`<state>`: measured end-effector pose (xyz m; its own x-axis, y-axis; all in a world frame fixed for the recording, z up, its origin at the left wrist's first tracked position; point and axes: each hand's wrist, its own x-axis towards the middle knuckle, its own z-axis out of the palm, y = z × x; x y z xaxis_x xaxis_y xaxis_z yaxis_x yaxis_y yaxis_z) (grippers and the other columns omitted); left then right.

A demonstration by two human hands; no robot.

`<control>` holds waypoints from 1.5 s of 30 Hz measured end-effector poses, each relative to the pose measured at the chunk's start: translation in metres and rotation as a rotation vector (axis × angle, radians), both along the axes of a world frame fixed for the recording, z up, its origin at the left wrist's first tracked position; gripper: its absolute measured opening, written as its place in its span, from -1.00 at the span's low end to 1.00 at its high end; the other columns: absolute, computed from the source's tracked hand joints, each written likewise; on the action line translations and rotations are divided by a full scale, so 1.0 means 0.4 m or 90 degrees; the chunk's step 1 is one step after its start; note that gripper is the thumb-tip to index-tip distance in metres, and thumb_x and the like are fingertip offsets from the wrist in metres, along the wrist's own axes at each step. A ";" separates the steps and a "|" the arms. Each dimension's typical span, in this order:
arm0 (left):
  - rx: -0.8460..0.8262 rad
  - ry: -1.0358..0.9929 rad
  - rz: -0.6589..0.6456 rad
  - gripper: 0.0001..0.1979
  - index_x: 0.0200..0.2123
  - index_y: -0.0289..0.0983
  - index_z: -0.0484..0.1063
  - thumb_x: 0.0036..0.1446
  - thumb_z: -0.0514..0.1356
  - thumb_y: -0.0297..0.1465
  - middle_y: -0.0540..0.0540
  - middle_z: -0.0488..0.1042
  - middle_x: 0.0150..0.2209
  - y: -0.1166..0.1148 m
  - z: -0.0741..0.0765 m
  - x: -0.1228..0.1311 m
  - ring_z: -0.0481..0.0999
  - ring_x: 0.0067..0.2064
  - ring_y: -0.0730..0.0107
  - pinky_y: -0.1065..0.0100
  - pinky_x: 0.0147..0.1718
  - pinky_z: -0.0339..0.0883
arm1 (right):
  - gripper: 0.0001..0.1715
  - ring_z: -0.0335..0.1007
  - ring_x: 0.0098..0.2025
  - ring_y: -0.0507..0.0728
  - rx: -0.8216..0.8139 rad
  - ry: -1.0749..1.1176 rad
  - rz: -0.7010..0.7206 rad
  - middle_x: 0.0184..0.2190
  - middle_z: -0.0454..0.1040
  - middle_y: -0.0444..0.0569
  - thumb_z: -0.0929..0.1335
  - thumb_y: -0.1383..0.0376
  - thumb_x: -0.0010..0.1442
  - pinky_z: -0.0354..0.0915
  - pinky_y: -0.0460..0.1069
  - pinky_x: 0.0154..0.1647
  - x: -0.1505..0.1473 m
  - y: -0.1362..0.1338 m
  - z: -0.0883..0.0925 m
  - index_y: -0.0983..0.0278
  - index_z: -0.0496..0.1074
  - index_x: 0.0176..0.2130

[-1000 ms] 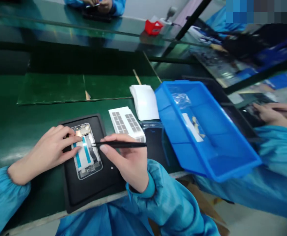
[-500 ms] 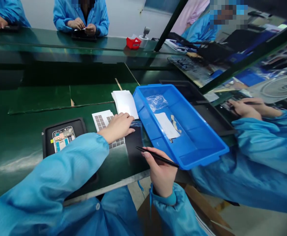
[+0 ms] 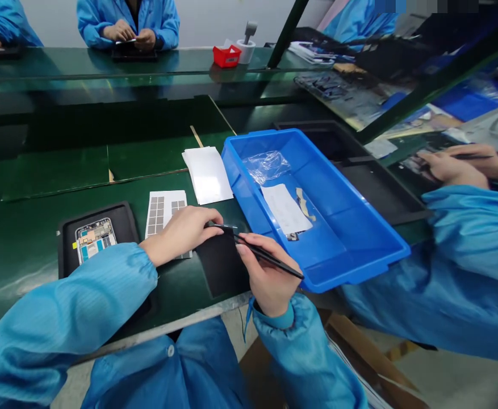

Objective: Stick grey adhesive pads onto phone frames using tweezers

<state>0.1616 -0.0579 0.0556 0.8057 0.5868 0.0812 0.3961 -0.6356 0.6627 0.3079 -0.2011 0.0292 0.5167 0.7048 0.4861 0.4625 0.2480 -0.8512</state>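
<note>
My left hand (image 3: 184, 230) has its thumb and fingers pinched together at the upper edge of a dark, flat sheet (image 3: 221, 267), which seems to have clear plastic along its top. Black tweezers (image 3: 272, 260) are held in my right hand (image 3: 270, 278), their tips close to that edge and to my left fingertips. Partly under my left wrist lies a white card with grey squares (image 3: 157, 213). An opened phone (image 3: 97, 236) with its inner parts showing rests in a black tray (image 3: 125, 224) on the left.
A blue bin (image 3: 338, 244) at the right holds clear plastic, a white paper and small parts. White sheets (image 3: 208, 173) are stacked beside it. A co-worker's hands (image 3: 461, 165) are at the far right; other people sit across the green bench (image 3: 40, 224).
My left hand has gone from lying over the card and sheet to pinching the sheet's upper edge. My right hand has brought the tweezers up to that edge. The view has shifted slightly.
</note>
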 end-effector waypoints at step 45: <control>-0.017 0.006 0.007 -0.91 -0.29 -0.23 0.54 0.24 0.23 -0.37 -0.03 0.63 -0.31 -0.018 -0.003 -0.008 0.60 -0.27 0.29 0.35 -0.29 0.32 | -0.85 0.61 -0.22 0.22 -0.003 -0.031 0.027 -0.30 0.65 -0.03 0.52 0.39 0.10 0.54 0.17 -0.13 0.008 0.022 -0.018 0.18 0.59 -0.27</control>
<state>0.1585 -0.0649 0.0546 0.7994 0.5980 0.0580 0.4092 -0.6127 0.6761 0.3112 -0.1922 0.0220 0.4622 0.7279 0.5065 0.4925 0.2643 -0.8292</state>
